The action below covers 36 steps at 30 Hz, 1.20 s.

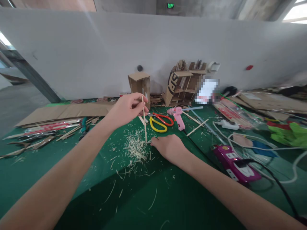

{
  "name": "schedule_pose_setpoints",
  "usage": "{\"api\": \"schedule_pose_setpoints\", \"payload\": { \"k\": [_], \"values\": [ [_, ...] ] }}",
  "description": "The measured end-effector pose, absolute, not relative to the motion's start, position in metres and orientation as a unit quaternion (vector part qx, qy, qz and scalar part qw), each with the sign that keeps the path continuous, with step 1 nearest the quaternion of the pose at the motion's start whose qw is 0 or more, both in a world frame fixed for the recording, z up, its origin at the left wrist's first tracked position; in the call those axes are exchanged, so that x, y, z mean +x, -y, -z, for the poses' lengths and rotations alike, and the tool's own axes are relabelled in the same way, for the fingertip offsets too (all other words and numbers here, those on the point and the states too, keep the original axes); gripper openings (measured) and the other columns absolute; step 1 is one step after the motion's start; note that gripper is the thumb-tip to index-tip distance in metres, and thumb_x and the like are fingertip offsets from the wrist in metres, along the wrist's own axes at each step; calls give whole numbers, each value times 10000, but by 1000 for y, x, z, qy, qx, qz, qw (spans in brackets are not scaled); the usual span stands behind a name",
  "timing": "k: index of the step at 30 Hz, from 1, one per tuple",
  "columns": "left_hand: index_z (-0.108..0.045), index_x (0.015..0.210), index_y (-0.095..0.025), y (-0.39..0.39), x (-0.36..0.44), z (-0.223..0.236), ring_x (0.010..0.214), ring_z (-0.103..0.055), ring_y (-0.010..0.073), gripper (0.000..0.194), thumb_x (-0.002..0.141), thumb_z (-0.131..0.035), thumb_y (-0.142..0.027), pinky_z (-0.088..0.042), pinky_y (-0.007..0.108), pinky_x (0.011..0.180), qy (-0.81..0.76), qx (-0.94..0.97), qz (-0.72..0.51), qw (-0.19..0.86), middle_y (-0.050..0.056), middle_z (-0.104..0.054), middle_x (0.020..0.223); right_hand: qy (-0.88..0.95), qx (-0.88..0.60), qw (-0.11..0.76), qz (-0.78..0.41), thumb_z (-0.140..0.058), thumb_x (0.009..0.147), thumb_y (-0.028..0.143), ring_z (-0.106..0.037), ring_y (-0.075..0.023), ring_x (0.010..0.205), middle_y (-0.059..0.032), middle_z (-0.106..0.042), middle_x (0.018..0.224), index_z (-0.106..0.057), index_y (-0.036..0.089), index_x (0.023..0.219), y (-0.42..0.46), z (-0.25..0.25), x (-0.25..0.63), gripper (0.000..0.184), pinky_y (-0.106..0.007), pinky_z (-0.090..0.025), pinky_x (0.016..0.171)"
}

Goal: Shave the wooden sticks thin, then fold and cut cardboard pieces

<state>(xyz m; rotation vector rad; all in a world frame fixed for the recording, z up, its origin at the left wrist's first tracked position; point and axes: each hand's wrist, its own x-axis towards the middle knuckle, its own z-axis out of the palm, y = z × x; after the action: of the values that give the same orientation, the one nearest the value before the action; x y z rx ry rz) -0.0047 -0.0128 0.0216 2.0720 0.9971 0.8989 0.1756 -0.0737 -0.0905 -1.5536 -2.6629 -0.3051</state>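
Observation:
Upright in the fingers of my left hand (131,107) is a thin wooden stick (145,123), its lower end down at the pile of wood shavings (136,148). My right hand (169,147) lies low over the green table, fingers closed around a small, thin, blade-like piece (149,141) beside the stick's lower end. Most of that piece is hidden by the fingers. Just beyond my hands lie scissors (158,129) with one yellow and one red handle. A pink glue gun (177,117) rests to their right.
Cardboard structures (178,86) and a cardboard box (139,80) stand against the white partition (96,54). On the right are a magenta power strip (236,164), cables and green-and-red gloves (287,132). Wooden sticks and pliers (84,127) lie left, before a flat cardboard sheet (64,113).

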Motion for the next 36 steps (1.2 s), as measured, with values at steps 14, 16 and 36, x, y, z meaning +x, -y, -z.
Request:
{"api": "schedule_pose_setpoints", "payload": {
  "k": [14, 16, 36],
  "values": [
    [-452, 1085, -190, 6, -12, -15, 809, -705, 175, 241, 848, -497, -185, -567, 316, 750, -376, 786, -364, 329, 47, -717, 827, 843, -471, 145, 217, -369, 949, 191, -575, -144, 748, -29, -676, 858, -595, 183, 989, 55, 57, 174, 230, -292, -173, 512],
    [-460, 1031, -198, 6, -13, -16, 810, -705, 175, 191, 844, -489, -173, -560, 310, 743, -367, 796, -357, 323, 40, -715, 811, 837, -465, 174, 228, -332, 975, 239, -575, -150, 776, -33, -672, 827, -601, 172, 912, 52, 49, 172, 285, -287, -206, 534],
    [-484, 1033, -197, -2, -13, -7, 756, -684, 156, 184, 850, -472, -181, -572, 296, 700, -344, 811, -357, 310, 29, -687, 756, 827, -530, 12, 188, -335, 834, 35, -504, -95, 522, -86, -639, 836, -518, 139, 1205, 55, 42, 158, 427, -262, -236, 507]
  ]
}}
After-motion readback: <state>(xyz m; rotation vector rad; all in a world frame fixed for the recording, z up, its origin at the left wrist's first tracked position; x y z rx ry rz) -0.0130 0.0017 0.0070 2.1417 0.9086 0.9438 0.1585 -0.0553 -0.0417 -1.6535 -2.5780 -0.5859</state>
